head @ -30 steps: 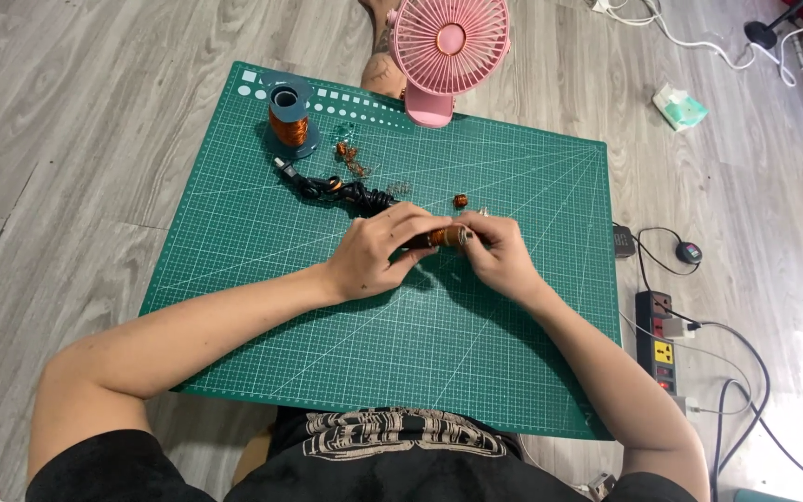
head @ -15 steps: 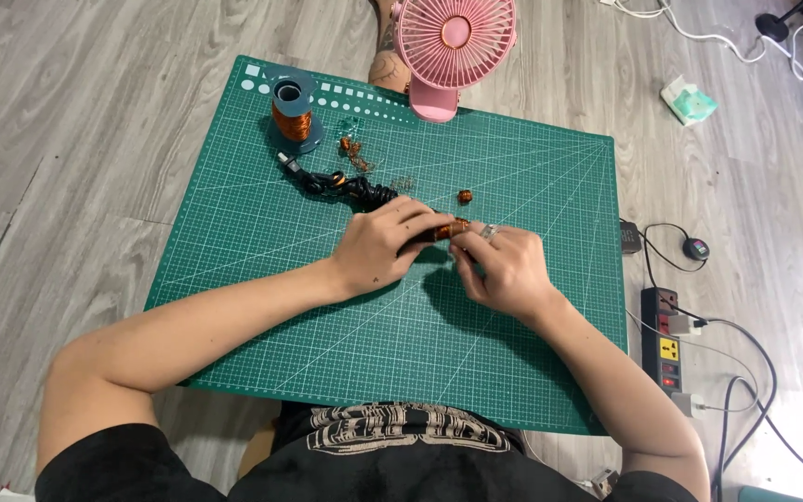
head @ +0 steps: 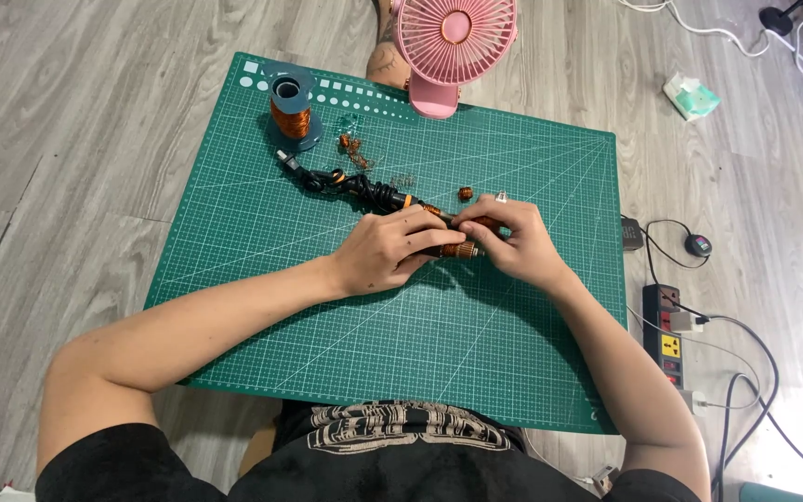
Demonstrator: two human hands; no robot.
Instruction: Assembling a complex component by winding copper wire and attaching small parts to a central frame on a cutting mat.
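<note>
From the head view I'm looking straight down at a green cutting mat lying on grey wood flooring. Both hands meet near the middle of it. The left hand is curled, fingers wrapped over a small copper-wound coil piece; the right hand closes in from the other side, fingertips pinching the same piece at its right end. So both are pressed onto it, neither spread.

The coil piece runs roughly left to right across the mat, its long axis lying along the line between the two palms, mostly covered by fingers. I can't tell exactly how it's built. It sits directly under the left hand's fingertips, with the right hand touching its far end, so neither hand is really nearer.

Just above the left hand a black-and-orange handled tool lies slanted, its cord trailing up-left toward a spool of copper wire at the mat's top. A small copper bit rests near the right hand's knuckles. A pink desk fan stands at the top edge. Off to the right on the floor, a power strip with cables
</note>
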